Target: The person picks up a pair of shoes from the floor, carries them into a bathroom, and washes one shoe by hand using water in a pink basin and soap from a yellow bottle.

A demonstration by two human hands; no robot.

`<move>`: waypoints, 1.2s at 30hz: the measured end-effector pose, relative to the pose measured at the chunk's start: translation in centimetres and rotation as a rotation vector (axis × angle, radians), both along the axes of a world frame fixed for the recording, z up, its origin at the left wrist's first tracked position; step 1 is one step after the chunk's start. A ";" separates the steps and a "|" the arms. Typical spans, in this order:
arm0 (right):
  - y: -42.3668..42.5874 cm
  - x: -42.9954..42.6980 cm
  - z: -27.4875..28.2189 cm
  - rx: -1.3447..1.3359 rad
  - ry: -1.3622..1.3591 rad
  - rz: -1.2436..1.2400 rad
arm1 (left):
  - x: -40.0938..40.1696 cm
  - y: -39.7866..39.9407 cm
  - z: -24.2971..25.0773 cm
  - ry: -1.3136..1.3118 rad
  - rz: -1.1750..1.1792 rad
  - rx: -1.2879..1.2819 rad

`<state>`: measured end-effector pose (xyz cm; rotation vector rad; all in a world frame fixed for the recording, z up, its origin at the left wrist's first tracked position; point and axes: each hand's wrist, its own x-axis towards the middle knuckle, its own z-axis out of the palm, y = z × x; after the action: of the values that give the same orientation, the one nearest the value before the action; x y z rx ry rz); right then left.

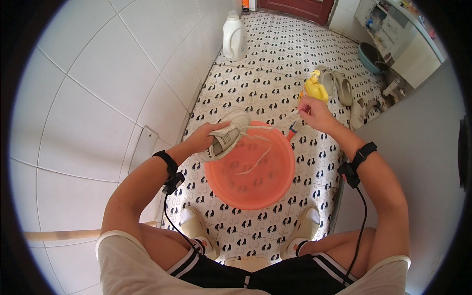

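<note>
My left hand (204, 137) grips a white lace-up shoe (239, 118) by its side, over the left rim of an orange plastic basin (285, 177). The shoe's opening faces up, and its tongue bears writing. Pinched in the fingers of my right hand (313, 114) is a white shoelace (287, 117), drawn out to the right from the shoe. Another loose length of lace hangs down over the basin. The patterned floor tiles show through the basin's bottom. Just beyond my right hand stands a yellow pump bottle (316, 89), partly hidden by it.
A brush (293, 129) with an orange handle leans at the basin's right rim. A white jug (234, 38) stands by the tiled wall. Pale clogs (343, 88) and another white shoe (358, 114) lie at right, near a grey panel (413, 147). A teal basin (368, 61) is farther back.
</note>
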<state>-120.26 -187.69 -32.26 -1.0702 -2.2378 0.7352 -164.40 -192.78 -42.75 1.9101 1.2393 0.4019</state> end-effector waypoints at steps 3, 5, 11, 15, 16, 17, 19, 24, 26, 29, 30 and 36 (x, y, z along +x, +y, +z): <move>-1.2 0.1 -0.9 -0.064 0.074 0.049 | 2.2 -0.5 1.2 -0.129 0.047 -0.133; -1.5 -0.7 -1.7 -0.110 0.042 0.100 | 3.3 -0.9 2.3 -0.225 0.100 -0.219; -2.4 -5.7 -2.2 -0.257 -0.149 0.328 | 0.7 -1.3 -0.8 -0.080 0.089 0.158; -3.0 -5.5 -2.8 -0.190 -0.225 0.350 | 7.0 -2.8 3.3 -0.180 0.149 0.236; -3.0 -6.5 -2.6 -0.133 -0.125 0.241 | 7.3 -3.1 3.6 -0.194 0.167 0.260; -3.0 -7.5 -2.4 -0.106 -0.075 0.189 | 7.7 -3.3 3.9 -0.207 0.184 0.285; -2.7 -8.6 -2.2 -0.080 -0.013 0.072 | 8.4 -3.3 4.0 -0.235 0.145 0.288; -3.0 -9.3 -2.5 0.109 -0.053 -0.024 | 9.8 -3.6 4.6 -0.240 0.164 0.250; -3.4 -9.5 -2.9 0.112 -0.026 -0.016 | 9.9 -3.8 5.0 -0.220 0.183 0.225; -4.3 -10.1 -2.5 -0.114 0.134 0.020 | 9.8 -4.2 5.0 -0.215 0.223 0.216; -4.2 -9.9 -2.6 -0.187 0.183 0.025 | 10.0 -4.1 5.1 -0.225 0.212 0.227; -2.7 -9.5 -2.9 -0.092 0.063 -0.081 | 10.6 -4.1 5.6 -0.239 0.196 0.227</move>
<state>-129.81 -190.43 -35.14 -1.1584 -2.1130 0.8330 -153.81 -196.91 -37.16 1.8654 1.2655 0.8810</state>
